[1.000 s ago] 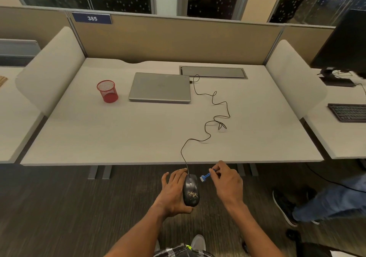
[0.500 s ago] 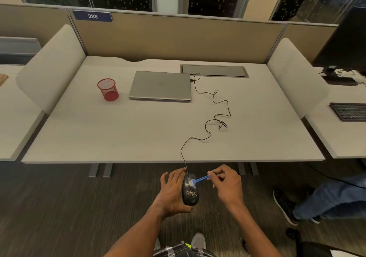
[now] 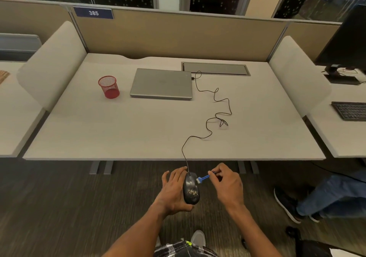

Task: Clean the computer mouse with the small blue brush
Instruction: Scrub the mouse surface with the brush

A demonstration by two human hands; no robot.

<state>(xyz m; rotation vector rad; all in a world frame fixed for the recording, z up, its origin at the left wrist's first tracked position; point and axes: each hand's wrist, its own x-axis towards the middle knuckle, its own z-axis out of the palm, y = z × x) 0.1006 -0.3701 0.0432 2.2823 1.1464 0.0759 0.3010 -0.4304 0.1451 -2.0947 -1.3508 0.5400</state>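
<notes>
My left hand (image 3: 174, 191) cradles the glossy black mouse (image 3: 190, 190); my right (image 3: 227, 185) pinches the thin blue brush (image 3: 204, 177), white bristles touching it, off the pale desk (image 3: 138, 130).

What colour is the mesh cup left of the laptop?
The mesh cup is red, seen in the head view, the only one.

an office: partitioned desks (image 3: 138, 130), laptop (image 3: 161, 83), keyboard (image 3: 350, 110).

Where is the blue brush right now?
Head view, lower centre: the blue brush is pinched in the right hand, bristles at the mouse held in the left hand, in front of the desk.
</notes>
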